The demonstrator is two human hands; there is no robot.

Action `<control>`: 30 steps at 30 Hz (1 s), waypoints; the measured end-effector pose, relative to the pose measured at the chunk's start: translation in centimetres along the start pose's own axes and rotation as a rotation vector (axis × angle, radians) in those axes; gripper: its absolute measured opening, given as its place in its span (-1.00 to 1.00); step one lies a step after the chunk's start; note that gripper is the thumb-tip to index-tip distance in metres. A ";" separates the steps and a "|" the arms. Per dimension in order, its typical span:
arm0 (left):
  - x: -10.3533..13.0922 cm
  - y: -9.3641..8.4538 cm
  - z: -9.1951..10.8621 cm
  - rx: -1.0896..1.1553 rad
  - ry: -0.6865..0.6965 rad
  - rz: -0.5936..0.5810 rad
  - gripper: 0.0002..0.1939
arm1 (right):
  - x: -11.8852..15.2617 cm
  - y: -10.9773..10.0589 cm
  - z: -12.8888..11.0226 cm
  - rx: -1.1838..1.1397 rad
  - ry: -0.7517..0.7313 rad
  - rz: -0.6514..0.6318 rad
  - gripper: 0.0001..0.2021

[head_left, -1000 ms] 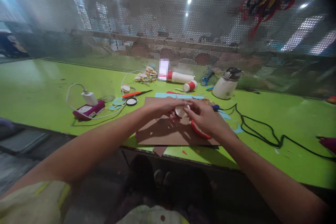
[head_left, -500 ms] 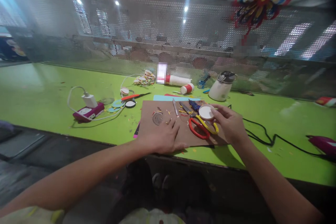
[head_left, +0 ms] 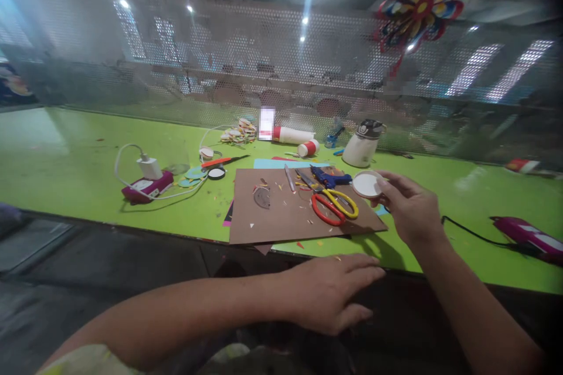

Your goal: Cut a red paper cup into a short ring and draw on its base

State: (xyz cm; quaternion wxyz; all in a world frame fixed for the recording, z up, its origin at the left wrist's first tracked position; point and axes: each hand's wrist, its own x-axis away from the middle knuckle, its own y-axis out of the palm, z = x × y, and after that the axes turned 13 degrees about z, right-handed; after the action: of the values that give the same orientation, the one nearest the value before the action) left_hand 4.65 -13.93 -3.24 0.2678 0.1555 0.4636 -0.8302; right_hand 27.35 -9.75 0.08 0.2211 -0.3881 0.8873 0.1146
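Note:
Raised over the right end of a brown cardboard sheet (head_left: 281, 225), my right hand (head_left: 413, 211) pinches a round white disc with a raised rim (head_left: 366, 185) at its edge. My left hand (head_left: 336, 292) is in front of the table edge, palm down and fingers stretched, holding nothing. On the cardboard lie scissors with one red and one yellow handle (head_left: 326, 212), a blue glue gun (head_left: 328, 177), a slim whitish tool (head_left: 289, 177) and a grey half-round piece like a protractor (head_left: 262, 197). Small paper scraps are scattered around them.
To the left are a purple power strip (head_left: 162, 183) with a white plug and cable, an orange-handled knife (head_left: 217, 162) and a tape roll (head_left: 216, 173). Red-and-white paper cups (head_left: 308, 147) and a white jug (head_left: 360, 149) stand behind. A purple device (head_left: 528, 235) lies right.
My left hand has lifted off the cardboard and come back towards me, right of where it was. My right hand has carried the white disc to the right, away from the scissors.

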 end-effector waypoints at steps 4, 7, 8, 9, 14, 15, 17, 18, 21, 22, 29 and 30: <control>3.2 -2.1 -1.3 -0.229 -0.086 0.121 -0.38 | 0.8 -0.8 -0.2 0.045 0.017 -0.045 -0.69; 6.2 -4.5 -2.4 -0.388 -0.215 0.100 -0.41 | 1.8 -0.5 -0.4 0.071 0.037 -0.111 -0.65; 7.1 -5.3 -2.6 -0.421 -0.249 0.065 -0.41 | 2.3 -0.2 -0.5 0.076 0.054 -0.149 -0.64; 7.7 -6.0 -2.8 -0.436 -0.274 0.022 -0.40 | 2.8 0.2 -0.6 0.080 0.083 -0.204 -0.62; 8.8 -8.6 -3.6 -0.413 -0.301 -0.090 -0.29 | 5.5 3.4 -0.7 0.087 0.292 -0.582 -0.52; 8.7 -8.9 -3.8 -0.399 -0.296 -0.095 -0.27 | 6.0 4.1 -0.5 0.086 0.307 -0.625 -0.50; 8.7 -9.7 -4.3 -0.365 -0.287 -0.106 -0.25 | 6.6 5.4 -0.2 0.098 0.329 -0.681 -0.47; 8.7 -10.0 -4.6 -0.348 -0.285 -0.109 -0.25 | 6.7 6.0 0.0 0.107 0.334 -0.698 -0.46; 9.0 -10.9 -5.3 -0.306 -0.296 -0.099 -0.28 | 6.7 7.8 0.2 0.142 0.313 -0.733 -0.47; 9.1 -11.1 -5.5 -0.296 -0.306 -0.096 -0.29 | 6.5 8.3 0.1 0.157 0.295 -0.743 -0.49; 9.4 -11.6 -5.9 -0.293 -0.318 -0.089 -0.27 | 5.6 11.9 -0.5 0.415 -0.020 -0.781 -0.78; 9.4 -11.5 -5.8 -0.292 -0.313 -0.084 -0.27 | 5.5 12.2 -0.5 0.465 -0.095 -0.764 -0.80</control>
State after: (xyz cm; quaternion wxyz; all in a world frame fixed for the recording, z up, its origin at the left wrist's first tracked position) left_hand -9.67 -6.89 -3.12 0.3212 -0.0354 0.5379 -0.7786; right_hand 14.89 -5.28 -1.77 0.3696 -0.6223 0.6712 -0.1601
